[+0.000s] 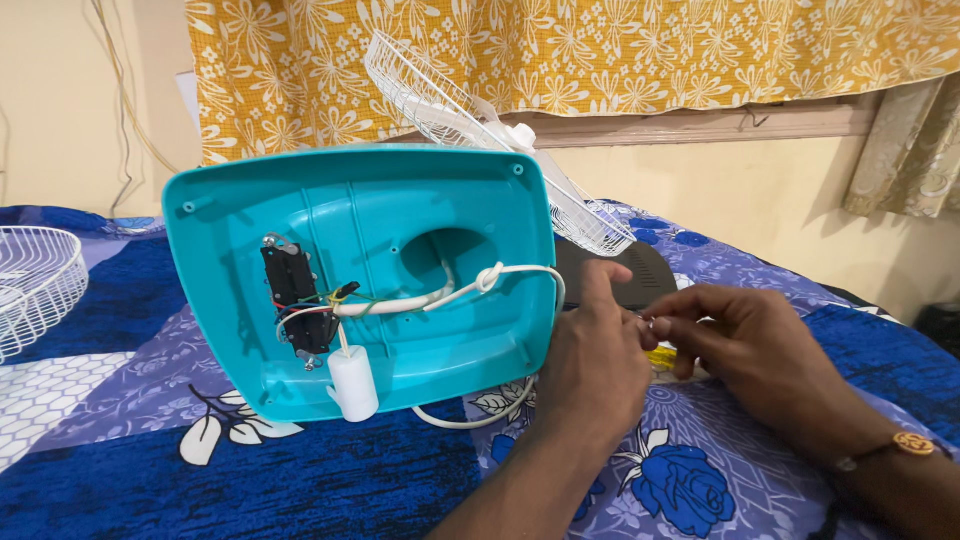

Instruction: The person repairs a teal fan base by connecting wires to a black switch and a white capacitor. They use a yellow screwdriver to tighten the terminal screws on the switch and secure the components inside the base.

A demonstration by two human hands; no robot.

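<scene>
Both hands' fingers point(655, 322) pinched together

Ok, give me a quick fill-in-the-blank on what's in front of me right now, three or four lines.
1. The fan base lying open toward the camera is ____ in colour.
2. The white cord inside the base is tied in a ____.
3. The left hand and right hand meet to the ____ of the base.
4. The bracelet sits on the ____ wrist.

Missing words: teal; knot; right; right
</scene>
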